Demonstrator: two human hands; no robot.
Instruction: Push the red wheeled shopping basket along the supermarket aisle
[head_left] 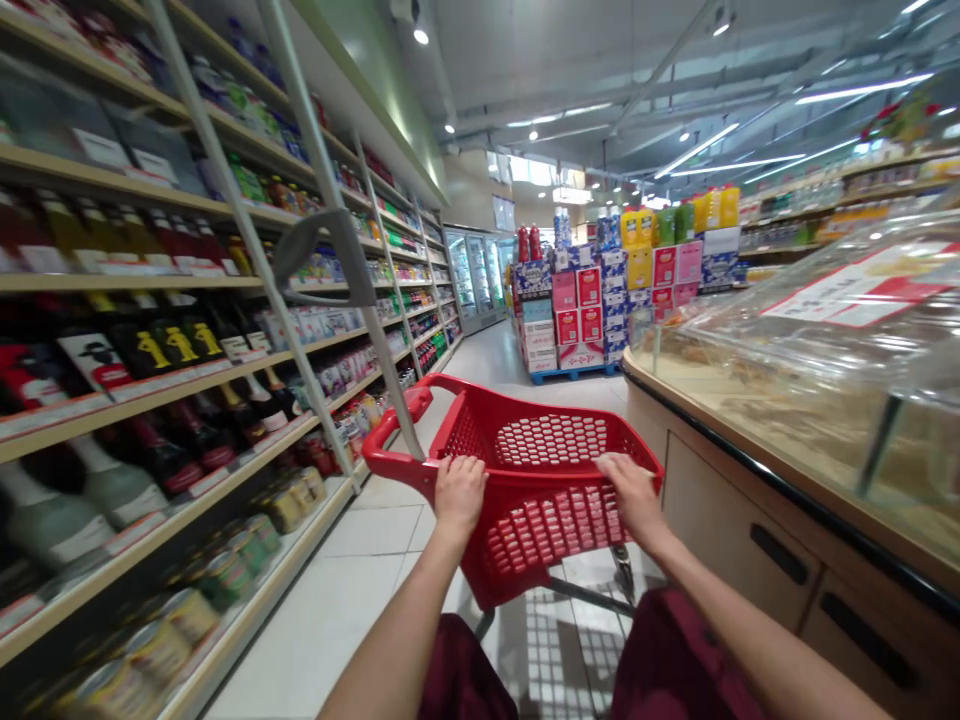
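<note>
Red plastic cart (544, 482) sits at 12 o'clock, right in front of the person — walls pierced w/ rows of rounded holes, rim smooth, loop handle at its 10 o'clock end. A metal pole (387, 370) w/ grey grip (360, 265) rises beside that handle. Left hand (459, 492) has fingers closed over the near rim; right hand (634, 492) grips the same rim further toward 1 o'clock, a bit blurred. Dark legs & a castor (622, 572) show below. Floor (360, 590): pale tiles, lattice shadow under cart. Shelving (127, 283) runs 9 to 11 o'clock, w/ bottles, cans etc. Wood-front counter (720, 490) at approx. 2 o'clock — black edge, clear plastic packs (840, 300) on top. Beyond cart, 12 to 1: stacked boxes (577, 320) on blue pallet (577, 375); glass-door fridges (476, 270) farther off, strip lights (697, 150) overhead.
</note>
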